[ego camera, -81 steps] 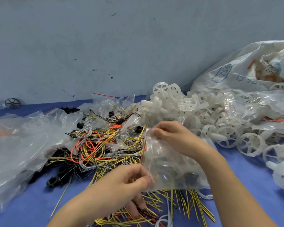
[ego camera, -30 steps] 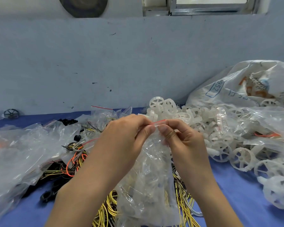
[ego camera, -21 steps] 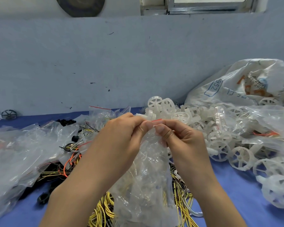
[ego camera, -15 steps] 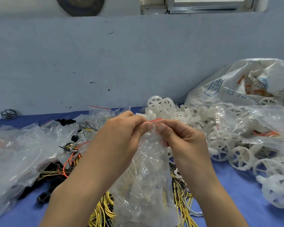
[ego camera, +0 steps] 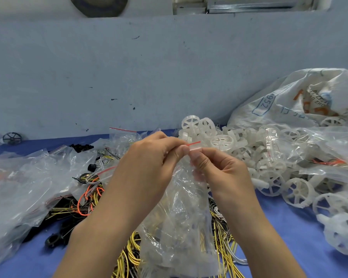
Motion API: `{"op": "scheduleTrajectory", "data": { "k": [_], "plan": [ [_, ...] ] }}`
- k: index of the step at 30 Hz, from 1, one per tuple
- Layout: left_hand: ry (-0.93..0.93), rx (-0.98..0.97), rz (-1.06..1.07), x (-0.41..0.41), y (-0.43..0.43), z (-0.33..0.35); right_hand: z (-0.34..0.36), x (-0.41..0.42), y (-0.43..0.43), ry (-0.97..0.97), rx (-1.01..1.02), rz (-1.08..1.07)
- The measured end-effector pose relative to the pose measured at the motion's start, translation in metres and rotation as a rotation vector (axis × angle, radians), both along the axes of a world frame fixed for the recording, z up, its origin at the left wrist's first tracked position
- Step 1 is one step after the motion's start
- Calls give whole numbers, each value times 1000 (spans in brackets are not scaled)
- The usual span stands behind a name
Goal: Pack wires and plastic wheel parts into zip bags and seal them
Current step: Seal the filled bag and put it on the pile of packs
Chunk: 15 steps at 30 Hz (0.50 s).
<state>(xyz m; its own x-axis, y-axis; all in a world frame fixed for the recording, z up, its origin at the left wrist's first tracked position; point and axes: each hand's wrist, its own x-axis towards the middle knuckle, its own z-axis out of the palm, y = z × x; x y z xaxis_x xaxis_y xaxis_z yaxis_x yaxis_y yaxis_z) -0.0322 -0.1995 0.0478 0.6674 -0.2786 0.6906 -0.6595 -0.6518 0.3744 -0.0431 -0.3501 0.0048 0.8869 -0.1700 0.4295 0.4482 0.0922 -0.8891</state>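
A clear zip bag [ego camera: 181, 223] with a red strip along its top hangs upright in front of me, with pale parts inside that I cannot make out. My left hand [ego camera: 151, 163] and my right hand [ego camera: 219, 169] both pinch its top edge, thumbs nearly touching at the middle. Below and behind the bag lies a tangle of yellow, black, orange and white wires [ego camera: 88, 195]. White plastic wheel parts [ego camera: 297, 191] are heaped to the right.
Crumpled clear plastic bags [ego camera: 18, 185] cover the left of the blue table [ego camera: 289, 247]. A large printed white sack [ego camera: 301, 101] leans on the grey wall at the right. Small black rings [ego camera: 52, 239] lie at front left. A dark wheel [ego camera: 12, 138] sits far left.
The bag was lifted from lying on the wires to hanging upright. Both hands came together at its top edge. Over the last second they barely moved.
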Motion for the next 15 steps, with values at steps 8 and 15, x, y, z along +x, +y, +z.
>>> {"op": "scheduleTrajectory", "data": {
  "k": [8, 15],
  "plan": [
    [90, 88, 37, -1, 11, 4, 0, 0, -1, -17, 10, -16],
    [45, 84, 47, 2, 13, 3, -2, 2, -2, -24, -16, -31]
  ]
}}
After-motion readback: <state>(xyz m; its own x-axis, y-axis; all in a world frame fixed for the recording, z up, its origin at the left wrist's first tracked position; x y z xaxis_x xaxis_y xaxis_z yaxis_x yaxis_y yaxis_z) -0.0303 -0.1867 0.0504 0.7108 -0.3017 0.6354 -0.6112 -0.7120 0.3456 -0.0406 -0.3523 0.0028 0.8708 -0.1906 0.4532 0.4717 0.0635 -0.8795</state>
